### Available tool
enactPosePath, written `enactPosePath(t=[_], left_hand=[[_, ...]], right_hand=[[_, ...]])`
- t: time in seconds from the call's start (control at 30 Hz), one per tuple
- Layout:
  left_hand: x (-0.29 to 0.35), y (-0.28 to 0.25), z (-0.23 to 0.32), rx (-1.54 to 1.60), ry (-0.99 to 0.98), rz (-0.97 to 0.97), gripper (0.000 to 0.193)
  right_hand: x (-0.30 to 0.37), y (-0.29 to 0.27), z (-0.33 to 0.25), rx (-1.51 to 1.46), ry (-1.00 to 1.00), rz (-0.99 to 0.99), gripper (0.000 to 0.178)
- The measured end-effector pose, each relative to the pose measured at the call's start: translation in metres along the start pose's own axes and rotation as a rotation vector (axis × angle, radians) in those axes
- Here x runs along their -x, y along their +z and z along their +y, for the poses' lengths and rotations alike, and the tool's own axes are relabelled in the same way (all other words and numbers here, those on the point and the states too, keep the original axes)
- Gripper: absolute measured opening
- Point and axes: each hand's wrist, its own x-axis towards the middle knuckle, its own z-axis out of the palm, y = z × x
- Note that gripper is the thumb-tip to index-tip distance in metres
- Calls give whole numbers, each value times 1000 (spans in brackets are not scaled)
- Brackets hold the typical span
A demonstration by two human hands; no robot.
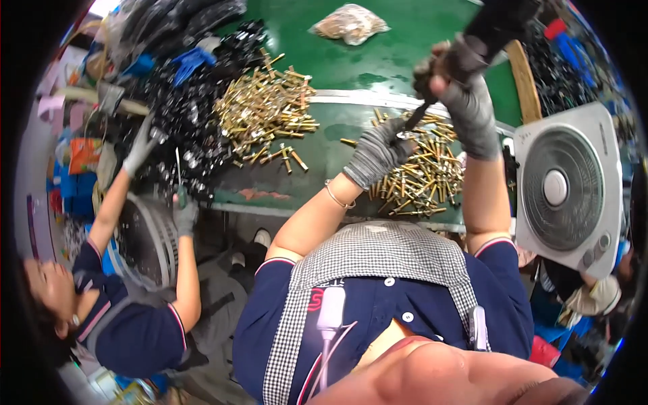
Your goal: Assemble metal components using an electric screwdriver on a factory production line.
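Both my hands wear grey striped gloves. My right hand (pixel 469 108) is wrapped round the lower part of a black power screwdriver (pixel 496 34), which slants down from the top edge. Its thin dark shaft (pixel 420 116) points toward my left hand (pixel 379 154). The fingers of that hand are closed at the shaft's tip, on something small that they mostly hide. Just beneath both hands spreads a heap of gold-coloured bolts (pixel 422 179) on the green table. A larger heap of similar bolts (pixel 266 108) lies to the left.
A clear bag of small parts (pixel 351 24) lies at the far side of the green table (pixel 290 34). On the left, a co-worker (pixel 135 324) with a green-handled screwdriver (pixel 181 192) reaches into shiny black parts (pixel 192 128). A grey fan (pixel 574 189) stands close at right, beside a wooden strip (pixel 523 81).
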Motion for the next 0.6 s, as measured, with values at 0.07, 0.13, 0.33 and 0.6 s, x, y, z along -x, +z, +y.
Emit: enactPosePath(t=[0.07,0.13,0.33,0.6], left_hand=[[14,-19,4,-412,159,60,37],[36,-53,-11,-633,69,213,30],[99,-151,-34,-1166,-274,699,29],[108,-153,-33,-1336,-577,525,39]], right_hand=[[21,-13,-2,435,161,-194,35],[33,-20,3,708,467,-476,27],[30,95,51,801,120,-743,25],[-28,249,149,1127,199,-1022,37]])
